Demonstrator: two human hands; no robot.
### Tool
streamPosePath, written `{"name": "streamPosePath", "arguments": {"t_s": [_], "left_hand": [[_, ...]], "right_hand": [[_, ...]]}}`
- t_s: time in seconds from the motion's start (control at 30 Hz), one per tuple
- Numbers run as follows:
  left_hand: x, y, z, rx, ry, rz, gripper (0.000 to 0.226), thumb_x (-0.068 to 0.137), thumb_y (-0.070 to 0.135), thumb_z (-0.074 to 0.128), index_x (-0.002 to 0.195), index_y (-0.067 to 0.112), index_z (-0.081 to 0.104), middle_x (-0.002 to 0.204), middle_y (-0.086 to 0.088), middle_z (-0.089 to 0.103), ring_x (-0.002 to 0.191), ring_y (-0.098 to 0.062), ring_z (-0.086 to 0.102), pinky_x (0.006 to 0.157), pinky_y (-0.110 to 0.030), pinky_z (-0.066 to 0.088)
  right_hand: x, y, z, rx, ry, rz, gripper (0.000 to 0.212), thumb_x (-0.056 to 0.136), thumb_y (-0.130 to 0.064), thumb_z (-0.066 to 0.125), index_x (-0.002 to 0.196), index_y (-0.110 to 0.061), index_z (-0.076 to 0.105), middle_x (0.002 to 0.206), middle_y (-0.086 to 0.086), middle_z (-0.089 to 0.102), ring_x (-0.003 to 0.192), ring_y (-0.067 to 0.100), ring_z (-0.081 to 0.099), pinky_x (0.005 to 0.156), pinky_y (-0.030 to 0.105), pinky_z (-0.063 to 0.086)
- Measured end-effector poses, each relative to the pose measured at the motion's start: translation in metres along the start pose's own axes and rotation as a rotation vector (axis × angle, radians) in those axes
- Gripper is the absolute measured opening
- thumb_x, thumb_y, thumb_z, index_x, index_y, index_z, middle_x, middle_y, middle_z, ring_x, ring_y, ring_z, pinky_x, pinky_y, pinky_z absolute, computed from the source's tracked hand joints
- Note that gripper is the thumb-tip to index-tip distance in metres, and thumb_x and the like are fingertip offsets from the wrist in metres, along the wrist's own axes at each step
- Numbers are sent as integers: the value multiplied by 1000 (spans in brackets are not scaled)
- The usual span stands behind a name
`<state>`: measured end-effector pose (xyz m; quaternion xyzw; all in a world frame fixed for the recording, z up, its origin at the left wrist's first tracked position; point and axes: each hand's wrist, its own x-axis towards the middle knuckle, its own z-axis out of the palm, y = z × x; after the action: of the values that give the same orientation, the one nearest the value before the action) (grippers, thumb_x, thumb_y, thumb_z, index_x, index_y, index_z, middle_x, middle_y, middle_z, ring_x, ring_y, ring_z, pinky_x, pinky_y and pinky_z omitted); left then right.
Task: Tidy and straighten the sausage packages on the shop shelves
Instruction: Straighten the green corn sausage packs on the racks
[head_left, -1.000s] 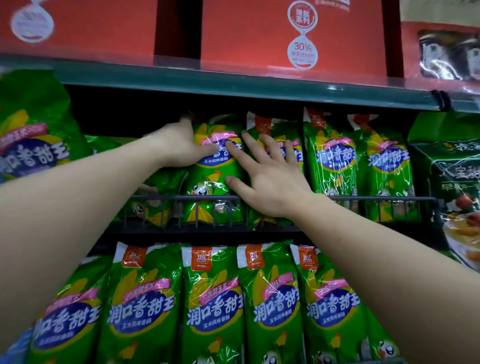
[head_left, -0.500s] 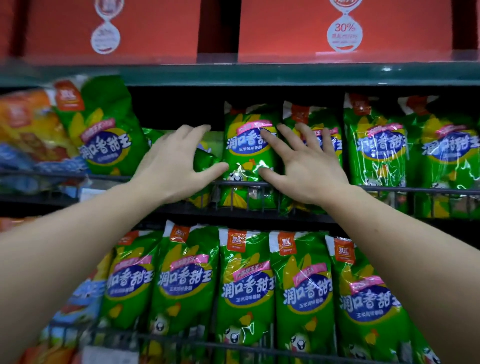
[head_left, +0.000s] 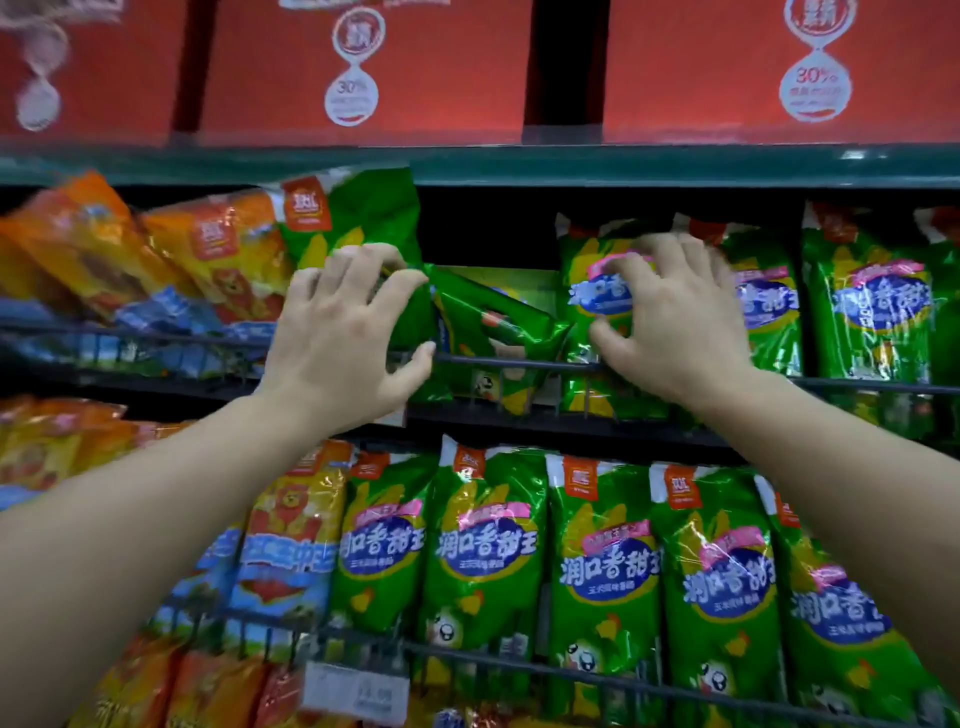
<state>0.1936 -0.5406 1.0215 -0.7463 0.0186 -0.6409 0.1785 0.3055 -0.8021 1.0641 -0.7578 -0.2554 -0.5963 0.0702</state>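
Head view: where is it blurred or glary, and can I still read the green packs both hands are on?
Head view: motion blur smears the orange packs at left and the right hand; glare streaks the fallen green pack beside the left hand; the upright green pack label is partly readable; shelf edge bows from the wide lens.

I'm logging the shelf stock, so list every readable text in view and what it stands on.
"润口香甜王": blue oval on the green sausage packages, lower shelf, and on the upright ones by the right hand.
"30%": white tag on the red boxes above; smaller print blurred.
Orange corner logo on the packages: too small to read.
Orange packages at left: blurred.
Price tag on the lower rail: blurred.
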Motion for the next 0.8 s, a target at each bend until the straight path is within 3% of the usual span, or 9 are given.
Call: {"name": "streamPosePath", "arguments": {"t_s": [0.07, 0.13, 0.2, 0.3, 0.43, 0.6, 0.7, 0.8], "left_hand": [[-4, -16, 1, 7, -5, -23, 59, 80, 49, 56, 127, 13, 54, 128, -13, 47, 121, -36, 44, 86, -49, 41], [-8, -30, 4, 0, -29, -37, 62, 79, 49, 56, 131, 17, 50, 132, -15, 42, 124, -37, 41, 88, -51, 43], [-12, -40, 10, 10, -47, -10, 67, 79, 48, 55, 138, 18, 46, 135, -15, 39, 127, -38, 38, 95, -54, 42], [-16, -49, 16, 59, -62, 38, 71, 81, 48, 53, 145, 22, 39, 142, -13, 37, 135, -38, 32, 110, -62, 28], [-19, -58, 25, 68, -61, 16, 70, 87, 53, 46, 151, 36, 26, 156, -8, 25, 147, -33, 18, 109, -73, 13], [-16, -63, 38, -6, -15, -1, 75, 91, 55, 42, 156, 33, 11, 160, -4, 19, 150, -30, 11, 108, -76, 10], [-12, -65, 43, -16, -10, -13, 75, 93, 55, 42, 156, 34, 8, 161, -1, 18, 150, -31, 8, 108, -76, 9], [-8, -64, 46, -24, -29, -23, 74, 92, 58, 38, 156, 36, 7, 161, 0, 17, 150, -32, 5, 107, -77, 8]], "right_hand": [[7, -32, -1, 114, 47, -66, 52, 81, -46, 47, 123, -17, 58, 122, 9, 54, 111, 32, 52, 88, 43, 43], [15, -61, -1, 209, 38, -89, 46, 86, -42, 54, 126, -20, 55, 121, 5, 55, 107, 27, 55, 79, 38, 45], [25, -82, 1, 234, 21, -71, 47, 88, -44, 56, 130, -24, 51, 123, 1, 56, 111, 24, 55, 79, 38, 47], [39, -106, 8, 231, -209, -10, 62, 86, -50, 58, 140, -30, 37, 129, 1, 55, 113, 25, 57, 83, 40, 51], [53, -120, 21, 150, -388, 42, 72, 84, -55, 61, 146, -34, 29, 132, 3, 58, 109, 29, 61, 81, 39, 51], [51, -117, 28, 187, -376, 117, 64, 89, -53, 61, 144, -38, 32, 134, -4, 58, 116, 25, 57, 90, 44, 49], [47, -112, 32, 306, -315, 201, 60, 89, -49, 63, 141, -38, 36, 130, -5, 60, 107, 25, 63, 86, 47, 54], [44, -107, 33, 439, -253, 265, 58, 88, -47, 66, 138, -37, 39, 122, -5, 63, 83, 25, 70, 71, 46, 59]]}}
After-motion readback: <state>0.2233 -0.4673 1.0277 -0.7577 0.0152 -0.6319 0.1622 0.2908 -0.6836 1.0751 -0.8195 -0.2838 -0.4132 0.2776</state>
